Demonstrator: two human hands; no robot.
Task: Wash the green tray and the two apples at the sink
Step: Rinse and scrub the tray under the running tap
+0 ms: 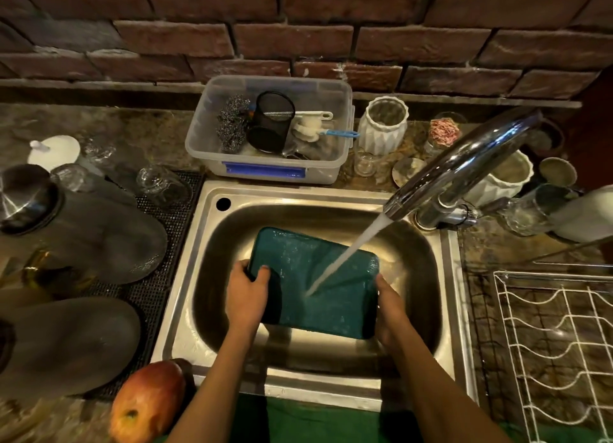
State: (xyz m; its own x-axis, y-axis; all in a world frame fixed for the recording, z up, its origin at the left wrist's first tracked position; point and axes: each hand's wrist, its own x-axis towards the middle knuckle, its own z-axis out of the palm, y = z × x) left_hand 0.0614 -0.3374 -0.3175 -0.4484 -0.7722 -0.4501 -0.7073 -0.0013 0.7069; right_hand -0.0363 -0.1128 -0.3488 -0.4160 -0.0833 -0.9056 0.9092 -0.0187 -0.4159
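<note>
The green tray (298, 276) is tilted inside the steel sink (298, 197), wet, with water from the chrome faucet (464, 164) running onto its middle. My left hand (247, 296) grips its left edge, thumb on the tray's face. My right hand (389, 305) holds its right edge, fingers hidden behind it. One red-yellow apple (146, 403) lies on the counter at the sink's front left corner. A second apple is not in view.
A clear plastic bin (205, 144) with scourers, a black mesh cup and a brush stands behind the sink. Dark plates and glasses crowd the left mat (172, 217). White vases and jars stand back right. A white wire rack (550, 349) lies right.
</note>
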